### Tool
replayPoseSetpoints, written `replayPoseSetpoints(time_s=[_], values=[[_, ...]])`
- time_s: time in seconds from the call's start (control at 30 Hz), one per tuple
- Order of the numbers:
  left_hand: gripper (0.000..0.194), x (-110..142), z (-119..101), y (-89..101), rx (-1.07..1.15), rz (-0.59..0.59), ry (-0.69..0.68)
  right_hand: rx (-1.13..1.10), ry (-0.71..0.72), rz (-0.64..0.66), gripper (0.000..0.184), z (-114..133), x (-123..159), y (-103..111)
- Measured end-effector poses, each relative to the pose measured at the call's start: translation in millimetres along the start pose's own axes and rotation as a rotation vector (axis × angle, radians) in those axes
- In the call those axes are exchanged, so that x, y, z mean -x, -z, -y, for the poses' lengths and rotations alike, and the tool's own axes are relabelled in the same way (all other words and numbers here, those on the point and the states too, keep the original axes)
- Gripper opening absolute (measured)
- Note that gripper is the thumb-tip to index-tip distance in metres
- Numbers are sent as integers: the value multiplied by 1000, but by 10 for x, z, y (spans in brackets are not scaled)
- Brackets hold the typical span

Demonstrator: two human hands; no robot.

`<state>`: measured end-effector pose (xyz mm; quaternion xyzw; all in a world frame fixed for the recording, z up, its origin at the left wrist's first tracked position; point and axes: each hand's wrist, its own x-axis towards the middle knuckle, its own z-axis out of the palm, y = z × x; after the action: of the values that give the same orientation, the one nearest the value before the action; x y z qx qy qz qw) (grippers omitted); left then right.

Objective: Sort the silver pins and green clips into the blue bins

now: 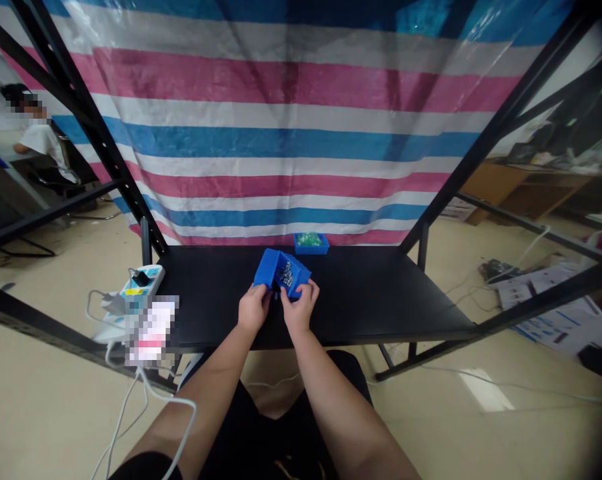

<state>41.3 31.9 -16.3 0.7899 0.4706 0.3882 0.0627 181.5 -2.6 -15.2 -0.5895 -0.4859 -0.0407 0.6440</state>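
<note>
At the frame's centre, your left hand (pixel 253 308) grips a tilted blue box (pixel 266 268); your right hand (pixel 299 308) grasps a second blue box (pixel 302 274) holding small metal pieces (pixel 285 273). Their upper edges lie close, perhaps touching, just above your hands.

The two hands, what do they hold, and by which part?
Left hand: a blue box, by its near end. Right hand: another blue box containing metal pieces, by its near end.
</note>
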Motion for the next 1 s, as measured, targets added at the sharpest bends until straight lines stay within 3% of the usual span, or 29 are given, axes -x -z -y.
replayPoseSetpoints(time_s=[0.27,0.63,1.0], values=[[22,-63,4,-11,-48,-7,-77,-16,-98,-90,41,-83,4,0],[21,-73,93,-18,-93,-65,-41,45,114,160,25,4,61,-36],[21,-67,72,-50,-45,-75,94,78,145,187,28,-37,77,-68]])
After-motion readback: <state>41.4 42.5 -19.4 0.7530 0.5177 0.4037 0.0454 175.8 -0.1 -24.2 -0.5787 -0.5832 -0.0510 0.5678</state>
